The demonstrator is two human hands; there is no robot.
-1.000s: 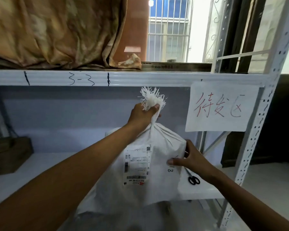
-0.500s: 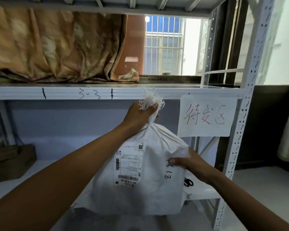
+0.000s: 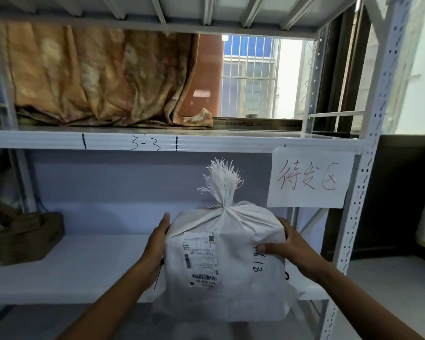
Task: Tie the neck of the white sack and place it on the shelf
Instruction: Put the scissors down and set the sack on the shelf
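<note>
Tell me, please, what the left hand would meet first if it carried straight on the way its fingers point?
Probably nothing soon: the left hand points into the shelf alongside the sack, so likely the back wall, though depth is unclear.

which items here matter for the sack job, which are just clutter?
Job:
white sack, neck already tied
left hand and right hand, flat on its sides
shelf

Lying about:
wooden box
paper sign
brown cloth on the upper shelf
</note>
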